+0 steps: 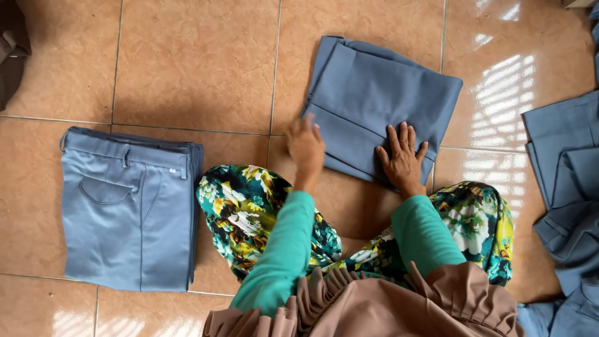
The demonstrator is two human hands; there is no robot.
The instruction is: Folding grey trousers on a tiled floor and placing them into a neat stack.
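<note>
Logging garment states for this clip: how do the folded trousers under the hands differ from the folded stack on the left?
The trousers under the hands lie at a slant; the left stack sits square to the tile lines. The left hand and right hand press the former; nothing touches the stack. The stack shows a waistband, belt loops and a pocket; the other shows plain fabric and a fold. Both are grey-blue, on the tiled floor.

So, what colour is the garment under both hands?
Plain grey-blue garment; head view shows it best.

Both hands (306, 145) (401, 156) on folded trousers (380, 93) — tiled floor (193, 62)
</note>
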